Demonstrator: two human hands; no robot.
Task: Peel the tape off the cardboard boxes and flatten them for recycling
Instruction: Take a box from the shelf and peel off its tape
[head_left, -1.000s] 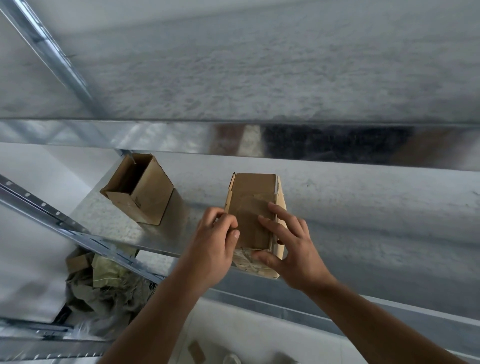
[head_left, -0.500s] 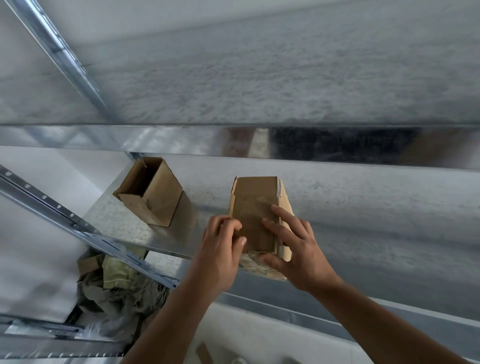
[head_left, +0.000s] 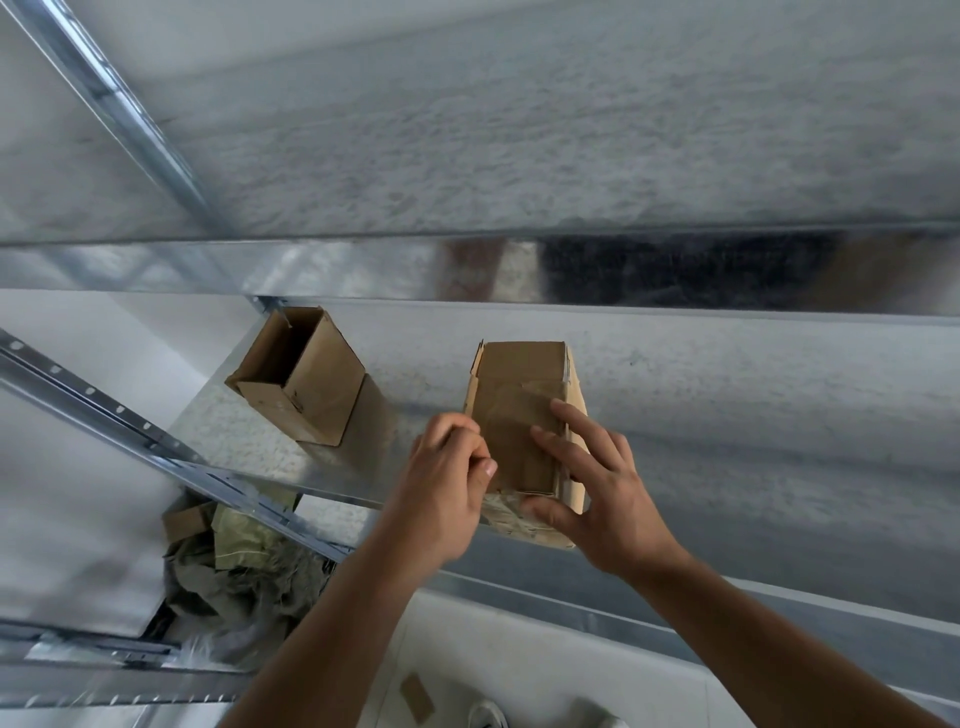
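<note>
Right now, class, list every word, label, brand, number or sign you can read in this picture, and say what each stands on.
None: no text in this view can be read.
Taped box: plain brown card and tape, no print shows.
Open box: plain; one small dark mark on its side, too small to read.
Shelf upright: punched holes only.

Two plain brown cardboard boxes: the near box (head_left: 519, 441) carries a glossy, slightly paler brown tape (head_left: 537, 391) strip, and the far-left box (head_left: 311, 387) is dark inside. Both sit on a silver-grey metal shelf (head_left: 727, 415) with a mottled, speckled sheen. Low left, a crumpled heap (head_left: 234, 566) – olive green and grey. Nearby, a brown cardboard scrap (head_left: 415, 696) on the whitish floor (head_left: 519, 649).
</note>
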